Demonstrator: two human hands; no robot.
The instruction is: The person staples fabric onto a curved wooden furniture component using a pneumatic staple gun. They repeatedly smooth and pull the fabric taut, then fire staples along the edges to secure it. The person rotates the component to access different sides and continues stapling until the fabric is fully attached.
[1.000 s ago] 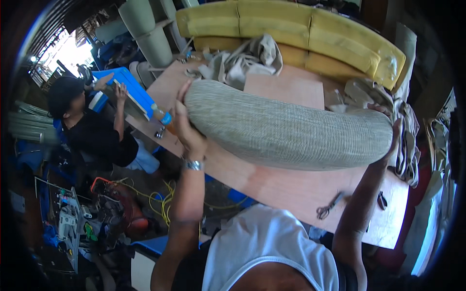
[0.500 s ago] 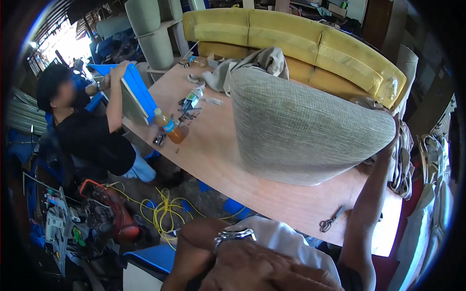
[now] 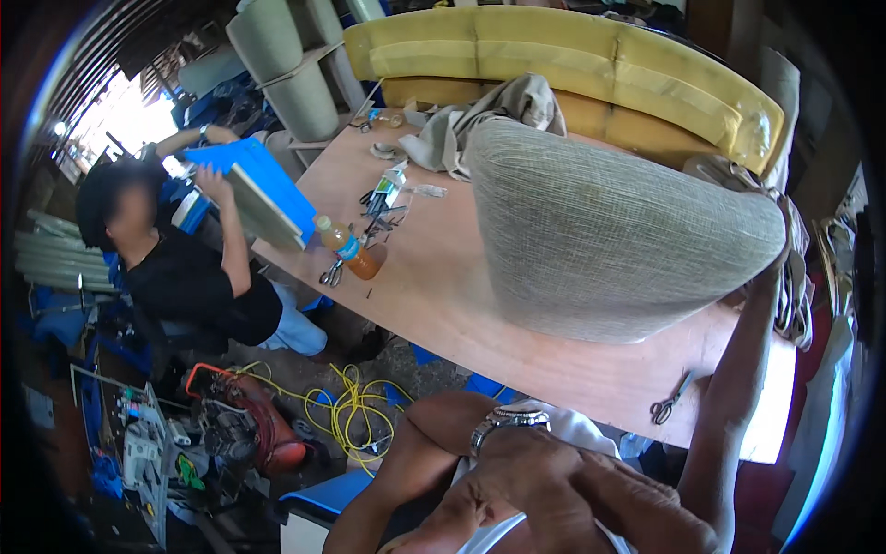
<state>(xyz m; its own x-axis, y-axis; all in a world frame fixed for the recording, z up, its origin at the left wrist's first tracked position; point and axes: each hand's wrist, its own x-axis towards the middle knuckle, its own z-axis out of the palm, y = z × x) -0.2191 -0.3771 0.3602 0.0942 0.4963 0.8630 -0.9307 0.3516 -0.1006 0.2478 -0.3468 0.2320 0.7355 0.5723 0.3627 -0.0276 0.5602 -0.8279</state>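
Near the lens, left hand point(image 3: 544, 489) (wristwatched) has risen closer.

A clear plastic bottle of amber drink point(image 3: 352, 251) lies tilted at the near-left edge of the wooden table, well to the left of the raised right arm's fingers and far above the left hand's fingers low in the view; a blue label band point(image 3: 347, 246) wraps its middle, and its cap is yellowish. Farther up the table, still left of those raised fingers, stands a small white carton with green and blue print point(image 3: 392, 182), and just to its right lies a small clear plastic packet point(image 3: 426, 191), flat on the wood. No signs or screens show.
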